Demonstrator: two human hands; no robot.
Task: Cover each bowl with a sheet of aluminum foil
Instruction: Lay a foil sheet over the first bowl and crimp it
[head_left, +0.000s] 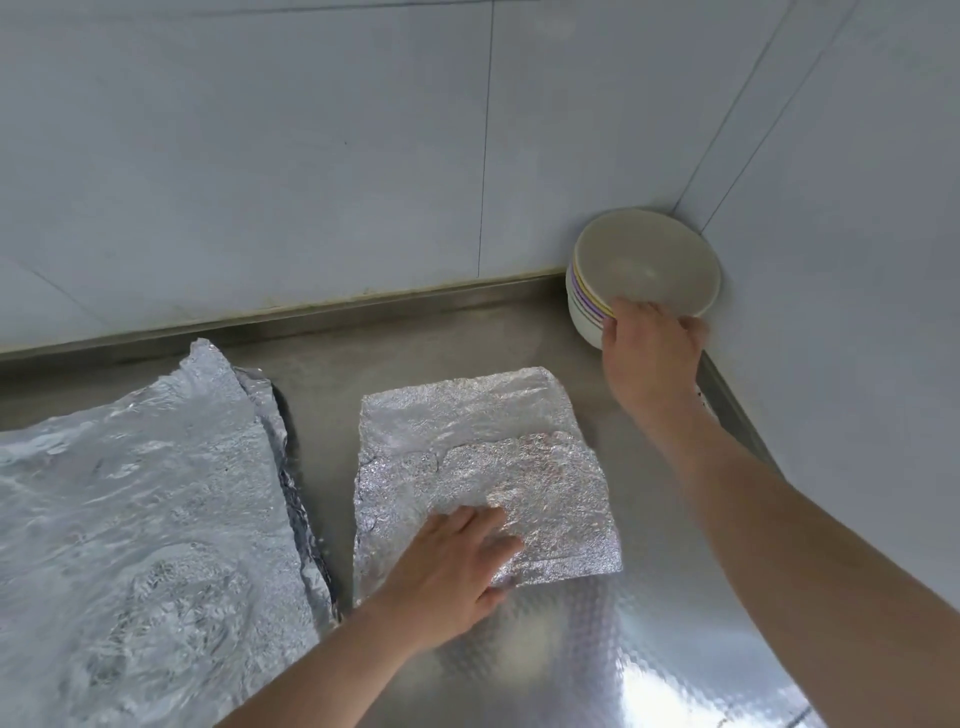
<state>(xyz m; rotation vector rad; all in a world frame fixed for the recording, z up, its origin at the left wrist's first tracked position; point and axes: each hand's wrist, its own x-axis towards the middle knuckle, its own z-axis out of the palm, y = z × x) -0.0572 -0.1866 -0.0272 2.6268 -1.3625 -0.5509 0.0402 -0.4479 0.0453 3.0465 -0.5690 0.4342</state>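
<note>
2 bare hands show, the left hand (457, 566) and the right hand (649, 348), on 2 bare forearms (779, 519), uncovered to the edge of view.

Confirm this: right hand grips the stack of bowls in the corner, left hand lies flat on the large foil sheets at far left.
Wrong on the foil: the head view shows the left hand flat on the smaller foil sheets in the middle, not the large foil sheets. The right hand does grip the stack of bowls.
</note>
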